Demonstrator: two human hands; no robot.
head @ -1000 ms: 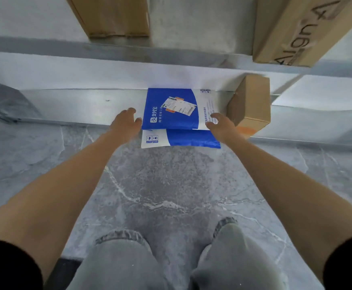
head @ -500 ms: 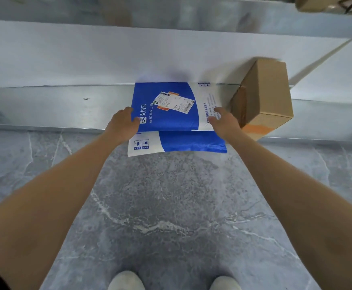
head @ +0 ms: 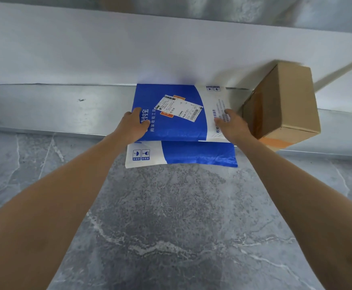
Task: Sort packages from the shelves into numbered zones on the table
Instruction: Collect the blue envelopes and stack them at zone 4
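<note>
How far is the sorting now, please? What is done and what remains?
Done: nothing that this view can show; no table zone is visible. In hand: left hand and right hand grip the top mailer on the shelf. Left: carrying it off, then the lower mailer and the cardboard box.

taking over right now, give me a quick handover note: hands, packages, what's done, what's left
Hands: the left hand holds the left edge of the top mailer, thumb on top; the right hand holds its right edge.
Things: the top mailer lies on the lower mailer, which overhangs the front of the shelf. The cardboard box stands just right of them, close to the right hand.
Done: top mailer held in both hands, not clearly lifted yet.
Left: carry it to its numbered zone (table not in view), then sort the lower mailer and the cardboard box.
</note>
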